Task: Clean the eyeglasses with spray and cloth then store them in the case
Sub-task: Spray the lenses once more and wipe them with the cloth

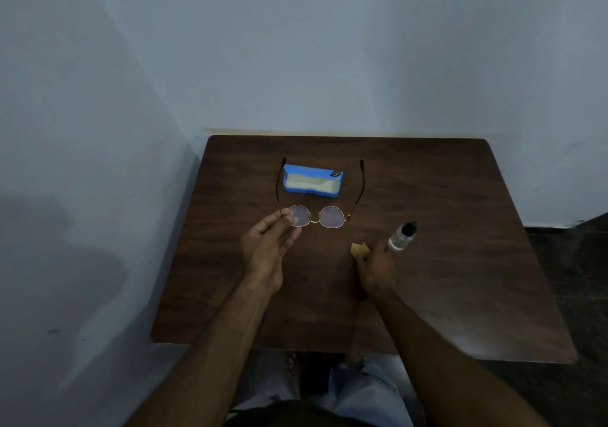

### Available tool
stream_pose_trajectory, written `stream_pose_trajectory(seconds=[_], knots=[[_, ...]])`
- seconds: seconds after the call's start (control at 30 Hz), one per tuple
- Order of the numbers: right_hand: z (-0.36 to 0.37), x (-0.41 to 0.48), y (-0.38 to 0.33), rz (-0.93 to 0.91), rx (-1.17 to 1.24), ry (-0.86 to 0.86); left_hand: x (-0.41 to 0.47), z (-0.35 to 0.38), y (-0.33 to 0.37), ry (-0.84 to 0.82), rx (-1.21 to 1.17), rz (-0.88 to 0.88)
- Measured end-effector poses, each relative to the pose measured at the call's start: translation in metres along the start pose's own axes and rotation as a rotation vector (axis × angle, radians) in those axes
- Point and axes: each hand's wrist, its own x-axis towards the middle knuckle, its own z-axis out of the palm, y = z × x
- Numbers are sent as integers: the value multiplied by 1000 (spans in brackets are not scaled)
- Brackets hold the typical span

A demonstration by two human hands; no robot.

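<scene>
Eyeglasses [330, 216]: thin gold-tone wire frame, two round lenses w/ a faint purple sheen, small bridge btw them. Both temples are unfolded and point away from the person; their tips look dark. The glasses sit over the table's mid area, lenses toward the person. In this view the temples run either side of the case, one left, one right. Can't tell if the frame touches the tabletop or is held just above it.

L hand [268, 245] has the frame by its left lens: thumb and fingertips closed on the rim/lens edge, palm turned inward, the other fingers fairly straight.

R hand [375, 268] is lower right of the glasses and apart from them, fingers curled round a small yellowish cloth [359, 249] that pokes out on the hand's left side. Hand is blurry, so no finer detail.

Spray bottle [401, 236]: small, clear, black cap, on the table just beside the R hand's knuckles, leaning to the upper right in this view.

Case [311, 183]: blue, lid open, pale cream lining, dark label at the lid's right corner. It lies beyond the lenses, toward the far edge.

Table [444, 262]: dark wood-grain top, rounded corners, pushed against a pale grey-blue wall [296, 48]. Light trousers [365, 390] show below the near edge.
</scene>
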Motion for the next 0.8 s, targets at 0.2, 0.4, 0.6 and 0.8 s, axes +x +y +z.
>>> stream_pose_trajectory(seconds=[0.2, 0.4, 0.6, 0.8], knots=[[-13, -12, -51, 23, 648, 94, 1, -7, 9, 41, -21, 37], [-45, -29, -107, -172, 758, 98, 4, -5, 5, 123, 65, 87], [-55, -44, -116, -247, 700, 102, 6, -1, 7, 132, 152, 165], [-58, -54, -122, -316, 659, 78, 9, -1, 11, 168, 214, 185]])
